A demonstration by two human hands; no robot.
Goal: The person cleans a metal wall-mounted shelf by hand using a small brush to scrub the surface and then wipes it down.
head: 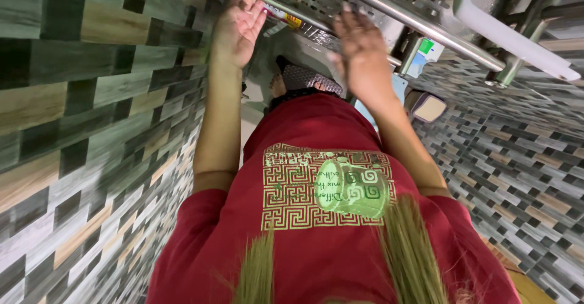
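**Two hands reaching toward a steel rack, seen from above**

A perforated steel rack is running across the top of the view, edged by round steel rails. The person's left hand is lying against the near rail, fingers loosely curled around it, palm showing. The right hand is hovering just below the rack, open with fingers spread, gripping nothing; it is blurred. Judging from this, the hands are only beginning to take hold of the rack; the next move would call for closing the right hand on a rail as well. Below the arms, a red printed shirt is filling the middle. Patterned tiled walls are closing in on both sides, and a white handle is angling across the upper right.
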